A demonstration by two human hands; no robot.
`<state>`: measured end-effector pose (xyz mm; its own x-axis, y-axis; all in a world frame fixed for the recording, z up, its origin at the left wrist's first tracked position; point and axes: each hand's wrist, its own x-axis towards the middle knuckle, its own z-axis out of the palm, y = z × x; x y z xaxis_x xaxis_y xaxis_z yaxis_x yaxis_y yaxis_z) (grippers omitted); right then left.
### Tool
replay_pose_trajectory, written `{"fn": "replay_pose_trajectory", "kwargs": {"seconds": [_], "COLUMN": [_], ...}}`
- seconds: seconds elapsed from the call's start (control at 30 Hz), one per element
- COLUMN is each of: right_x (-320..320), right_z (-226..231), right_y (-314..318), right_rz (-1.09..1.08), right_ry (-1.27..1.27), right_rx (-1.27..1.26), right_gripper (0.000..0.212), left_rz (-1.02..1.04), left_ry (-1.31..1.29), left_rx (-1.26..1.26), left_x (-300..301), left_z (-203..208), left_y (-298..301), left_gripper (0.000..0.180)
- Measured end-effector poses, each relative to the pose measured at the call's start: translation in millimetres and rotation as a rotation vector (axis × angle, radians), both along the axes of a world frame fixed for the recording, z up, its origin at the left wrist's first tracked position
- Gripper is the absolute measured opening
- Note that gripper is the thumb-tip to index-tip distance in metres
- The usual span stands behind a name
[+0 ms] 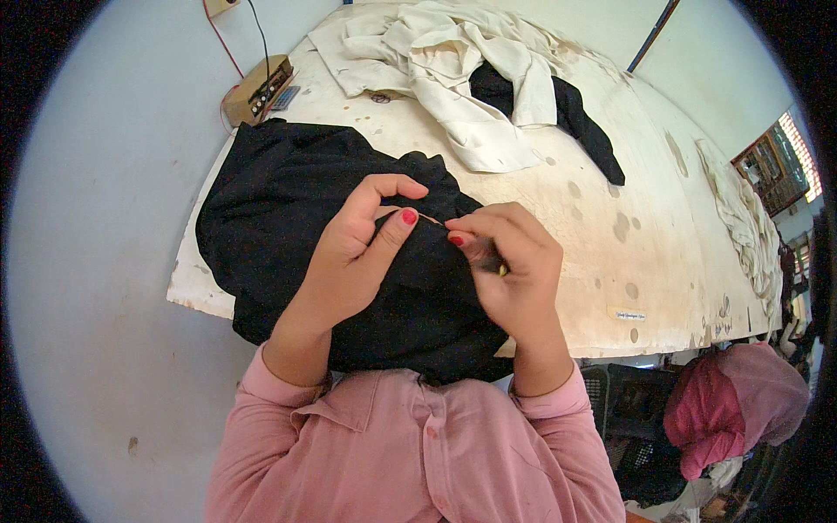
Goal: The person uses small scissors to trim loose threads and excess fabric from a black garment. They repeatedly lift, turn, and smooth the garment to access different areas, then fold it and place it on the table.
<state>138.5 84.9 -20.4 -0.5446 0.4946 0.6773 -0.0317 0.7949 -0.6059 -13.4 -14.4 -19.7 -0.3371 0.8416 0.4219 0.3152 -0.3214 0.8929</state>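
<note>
While the black cloth (270, 209) is lying bunched over the near left part of the counter (602, 288), its long axis is running from upper left to lower right beneath both hands, the left nearer its bulk.
Thin line (429, 219), pale: spanning between the hands, sloping slightly down rightward; too small to identify.
Left hand (353, 248): index finger arching above the thumb, leaving a narrow gap; whether the fingers are gripping cannot be told.
Right hand (523, 266): thumb and index finger pinching together at the line's right end; a dark piece with a yellow tip (503, 270) is showing at the palm, kind unclear.
Beyond: white cloth (458, 109) lying heaped, dark sleeve (593, 135) emerging from it; tan box (257, 87) standing far left.
</note>
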Motion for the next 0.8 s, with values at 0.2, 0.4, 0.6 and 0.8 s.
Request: {"fn": "replay_pose_trajectory", "kwargs": {"seconds": [0.2, 0.4, 0.6, 0.8], "right_x": [11.7, 18.2, 31.2, 29.5], "right_z": [-7.6, -4.5, -7.6, -15.0], "right_y": [19.0, 14.2, 3.8, 1.0], "right_rz": [0.193, 0.054, -0.102, -0.152], "right_ry": [0.039, -0.045, -0.095, 0.050], "right_rx": [-0.495, -0.211, 0.056, 0.302], "right_gripper": [0.005, 0.025, 0.041, 0.043], "left_rz": [0.018, -0.085, -0.289, -0.212], "left_ry": [0.069, -0.046, -0.528, -0.367], "left_rx": [-0.013, -0.020, -0.174, -0.138], "left_x": [-3.8, -7.2, -4.5, 6.6], "left_z": [-2.3, -5.8, 3.0, 1.7], "left_y": [-1.5, 0.8, -3.5, 1.8], "left_gripper": [0.019, 0.017, 0.016, 0.025]}}
